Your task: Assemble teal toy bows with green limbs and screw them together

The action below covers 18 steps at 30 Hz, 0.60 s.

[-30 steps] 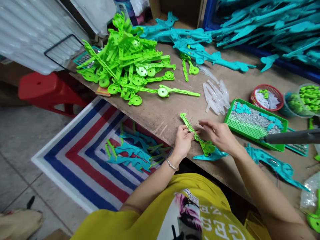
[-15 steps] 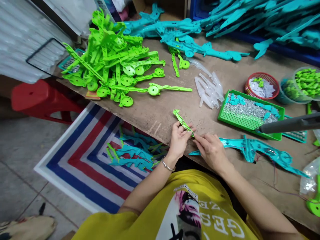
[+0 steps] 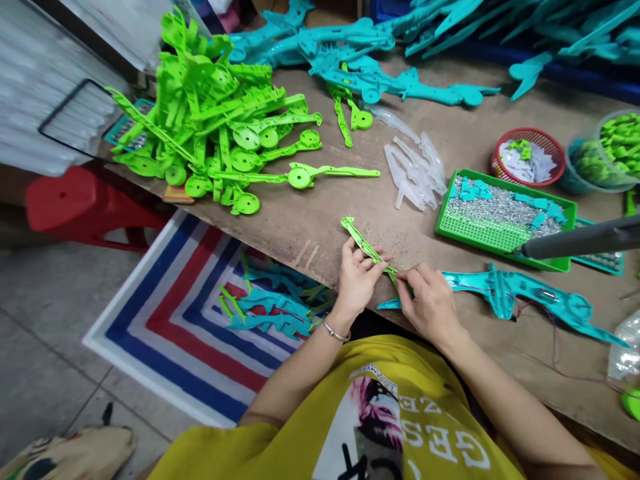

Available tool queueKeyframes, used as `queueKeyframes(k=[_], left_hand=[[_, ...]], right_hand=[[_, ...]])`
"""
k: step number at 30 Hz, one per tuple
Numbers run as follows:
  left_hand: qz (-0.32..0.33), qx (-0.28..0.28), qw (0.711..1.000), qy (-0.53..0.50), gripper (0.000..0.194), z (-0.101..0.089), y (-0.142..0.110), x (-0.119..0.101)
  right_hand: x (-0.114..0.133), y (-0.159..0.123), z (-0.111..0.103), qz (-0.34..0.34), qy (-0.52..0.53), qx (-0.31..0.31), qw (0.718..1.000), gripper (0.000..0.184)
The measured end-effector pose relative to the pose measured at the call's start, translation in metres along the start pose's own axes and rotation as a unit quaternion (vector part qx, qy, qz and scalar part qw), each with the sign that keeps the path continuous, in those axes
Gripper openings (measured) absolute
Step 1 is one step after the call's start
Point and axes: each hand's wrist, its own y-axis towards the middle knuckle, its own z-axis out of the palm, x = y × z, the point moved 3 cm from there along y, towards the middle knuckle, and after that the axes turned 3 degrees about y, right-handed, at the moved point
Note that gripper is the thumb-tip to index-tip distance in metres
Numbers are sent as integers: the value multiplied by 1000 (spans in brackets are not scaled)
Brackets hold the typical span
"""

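Nearby, gray rod (image 3: 583,237) over green tray (image 3: 483,230), green part (image 3: 360,241) in pinch of left hand (image 3: 356,281) and right hand (image 3: 431,303).

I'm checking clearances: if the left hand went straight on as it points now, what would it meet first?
Apart from the green strip it holds, the left hand would probably meet the clear plastic pieces, across some bare tabletop; its height is hard to judge.
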Motion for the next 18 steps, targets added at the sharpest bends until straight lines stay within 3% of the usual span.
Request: queueKeyframes(k=[5, 11, 18], left_hand=[[17, 10, 1000, 1, 101, 0, -1, 3], [15, 14, 1000, 12, 112, 1, -3, 3], [20, 7, 1000, 17, 119, 2, -3, 2]], right_hand=[[-5, 1, 2, 43, 11, 9, 999, 21], [-5, 7, 3, 102, -21, 48, 993, 14], [-13, 6, -5, 99, 6, 73, 992, 15]])
